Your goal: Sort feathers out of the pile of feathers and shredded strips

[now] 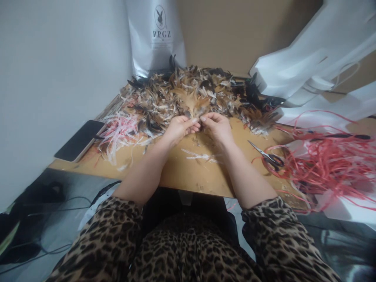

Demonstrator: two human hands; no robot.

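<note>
Light brown feathers (pixel 190 101) fan upward from between my two hands at the front of a big feather pile (pixel 164 94). My left hand (pixel 182 128) is closed, its thumb and fingers pinching the feathers at their base. Close beside it, my right hand (pixel 216 124) has thumb and forefinger pressed together at the lower right of the same feathers; whether it grips a feather or something finer is hidden. Below the hands, thin white strips (pixel 201 156) lie on the wooden table (pixel 194 176).
On the left rest a phone (pixel 80 140) and a bundle of pink and white strips (pixel 119 131). Scissors (pixel 267 154) lie to the right, beside a heap of red strips (pixel 335 168). A silver-white bag (pixel 158 51) stands behind the pile. White packaging (pixel 305 58) leans at the back right.
</note>
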